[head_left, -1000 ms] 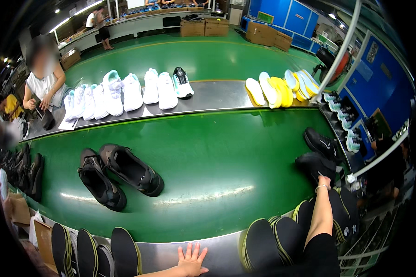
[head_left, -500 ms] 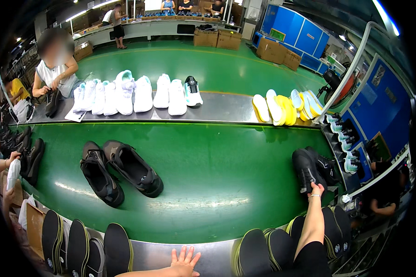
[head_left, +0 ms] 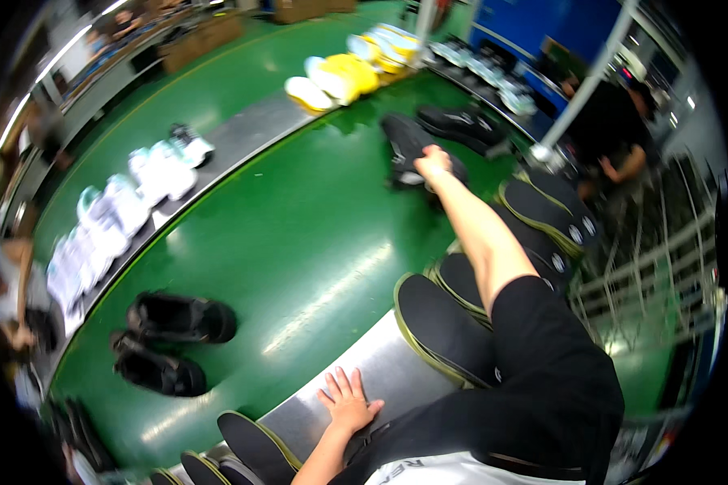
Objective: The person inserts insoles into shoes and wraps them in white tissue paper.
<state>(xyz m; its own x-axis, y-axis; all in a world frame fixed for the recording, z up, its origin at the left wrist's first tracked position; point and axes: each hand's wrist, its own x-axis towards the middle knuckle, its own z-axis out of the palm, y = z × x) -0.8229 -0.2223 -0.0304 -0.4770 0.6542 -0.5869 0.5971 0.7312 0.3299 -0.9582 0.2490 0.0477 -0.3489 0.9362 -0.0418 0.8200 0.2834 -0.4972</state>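
Observation:
My right arm stretches out over the green belt (head_left: 299, 267), and my right hand (head_left: 435, 166) is closed on the heel end of a black shoe (head_left: 403, 141). A second black shoe (head_left: 461, 128) lies just beyond it. My left hand (head_left: 349, 406) rests flat on the bare metal ledge (head_left: 307, 408) in front of me, fingers spread and holding nothing. Beside it on the left leans a black insole with a yellow-green edge (head_left: 255, 446). On its right stand stacks of similar black insoles (head_left: 445, 327), partly beneath my right arm.
A dark pair, one shoe (head_left: 178, 318) behind another shoe (head_left: 158, 373), sits on the belt's left. Along the far ledge stand white shoes (head_left: 105, 222) and yellow insoles (head_left: 340, 77). A pole (head_left: 590, 77) and wire rack (head_left: 647, 275) rise at right, near a person in black (head_left: 607, 121).
The view has turned to the right and tilted. My right hand keeps its grip on the black shoe, while my left hand stays flat on the ledge.

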